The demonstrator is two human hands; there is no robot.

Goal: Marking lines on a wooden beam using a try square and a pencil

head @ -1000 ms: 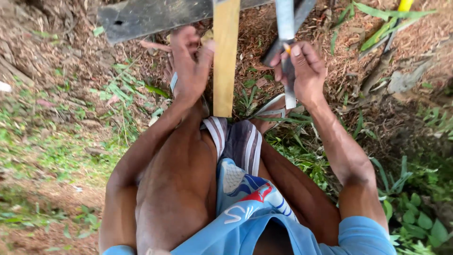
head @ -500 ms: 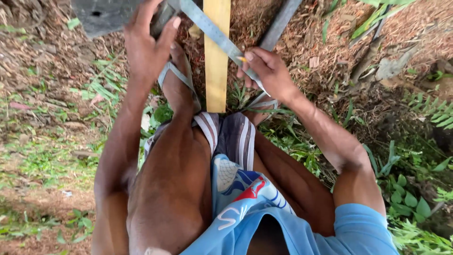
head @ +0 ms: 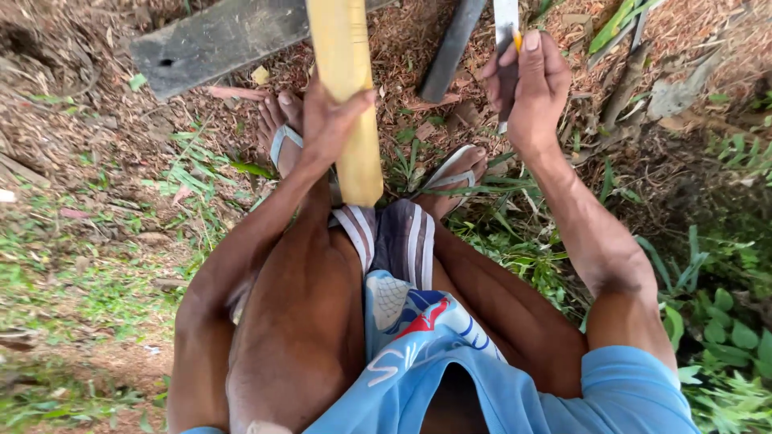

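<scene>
I am squatting on the ground, and my left hand (head: 326, 120) is closed around the yellow wooden stick (head: 347, 88). The fingers wrap it from the left side and the thumb presses on its front. A second ago this hand was at about the same place on the stick, but half a second ago it was up at the dark board (head: 217, 36), so it has come back to the stick. The stick now stands almost upright in front of my knees, and its lower end hangs just above my striped shorts (head: 394, 233), between my two feet in sandals (head: 458, 173).

My right hand (head: 531, 88) is closed on the handle of a long blade (head: 507, 24). The flat metal goes up and out of the picture. Half a second ago the blade lay slanted across the stick; now it is upright and apart from the stick, on the right side. So I judge that the blade is lifted away from the wood for the moment, while the left hand keeps the wood steady. A second dark bar (head: 452, 48) lies on the soil between the stick and the blade.
</scene>
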